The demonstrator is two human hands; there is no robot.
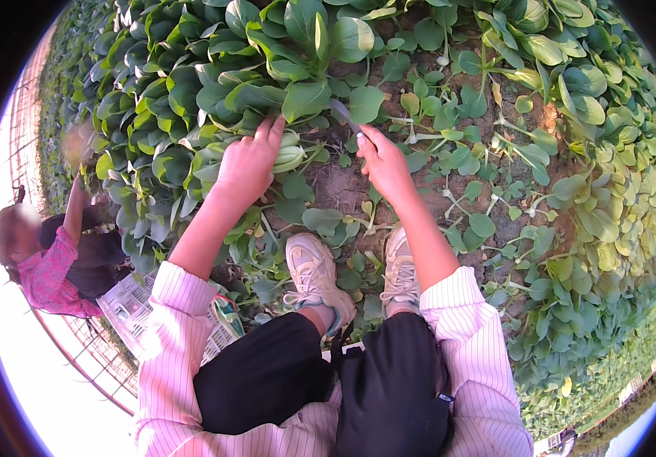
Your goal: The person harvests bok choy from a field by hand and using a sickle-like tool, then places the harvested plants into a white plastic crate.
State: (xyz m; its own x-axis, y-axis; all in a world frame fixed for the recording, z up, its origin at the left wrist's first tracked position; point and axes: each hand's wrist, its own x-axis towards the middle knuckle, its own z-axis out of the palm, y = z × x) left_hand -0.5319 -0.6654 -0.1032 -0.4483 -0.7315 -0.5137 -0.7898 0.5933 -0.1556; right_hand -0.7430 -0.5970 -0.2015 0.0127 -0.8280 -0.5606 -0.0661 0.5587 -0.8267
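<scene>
My left hand (pixel 250 157) lies over cut bok choy (pixel 289 158), whose pale stem bases stick out to the right of my fingers; their leaves point left. How firmly it grips them cannot be seen, as the palm is hidden. My right hand (pixel 382 163) is closed on a knife (pixel 344 113) with a curved metal blade, which points up and left among the leaves. Just above the blade stands a large bok choy plant (pixel 317 51) with broad green leaves, its base partly covered by foliage.
Dense bok choy rows (pixel 173 97) grow at left and right. Loose leaves (pixel 468 160) and trimmings lie on the soil (pixel 333 185). My shoes (pixel 310 268) are below my hands. A white plastic crate (pixel 133 308) stands at lower left, with another person (pixel 53 263) crouching beyond it.
</scene>
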